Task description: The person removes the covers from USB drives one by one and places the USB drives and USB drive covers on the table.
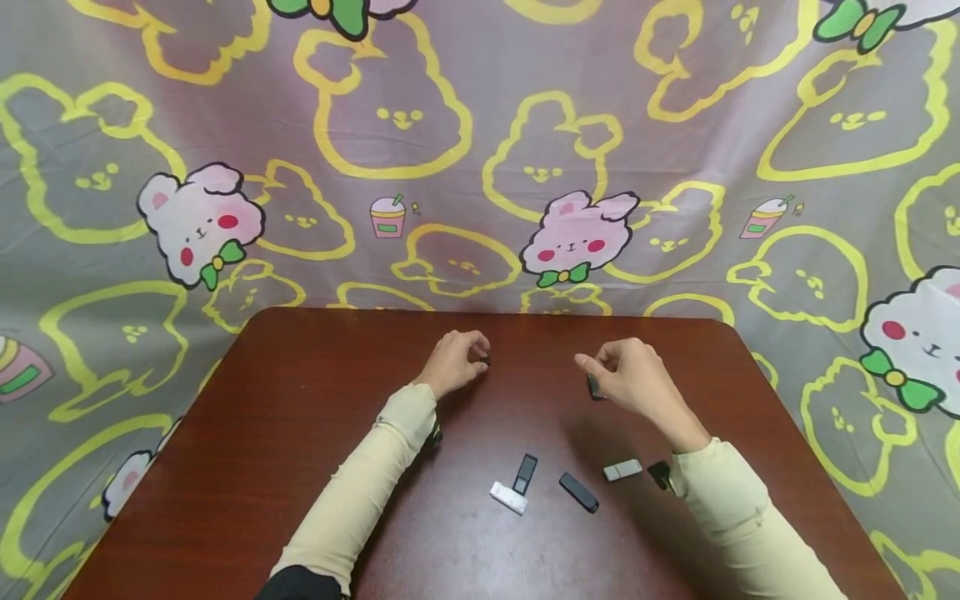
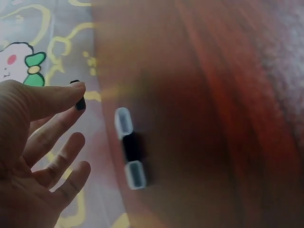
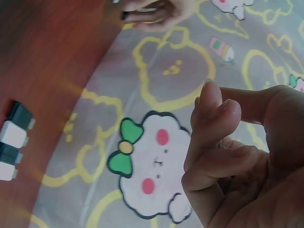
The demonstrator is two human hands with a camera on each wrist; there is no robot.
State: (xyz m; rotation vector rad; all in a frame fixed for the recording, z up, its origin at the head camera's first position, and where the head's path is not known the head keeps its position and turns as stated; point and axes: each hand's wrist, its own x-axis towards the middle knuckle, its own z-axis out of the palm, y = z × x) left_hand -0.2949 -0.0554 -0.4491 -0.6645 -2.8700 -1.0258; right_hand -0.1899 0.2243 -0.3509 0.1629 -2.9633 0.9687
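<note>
Plainly, a small black piece (image 1: 486,361) is pinched by the left hand (image 1: 453,363) over the table (image 1: 300,433) — whether the dark stick (image 1: 595,389) beside the right hand (image 1: 633,375) (fingers curled) is grasped cannot be told.

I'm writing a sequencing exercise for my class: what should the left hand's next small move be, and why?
Probably carry the small dark piece to the row of pale and dark pieces and set it alongside: the left hand pinches it, apart from that row.
</note>
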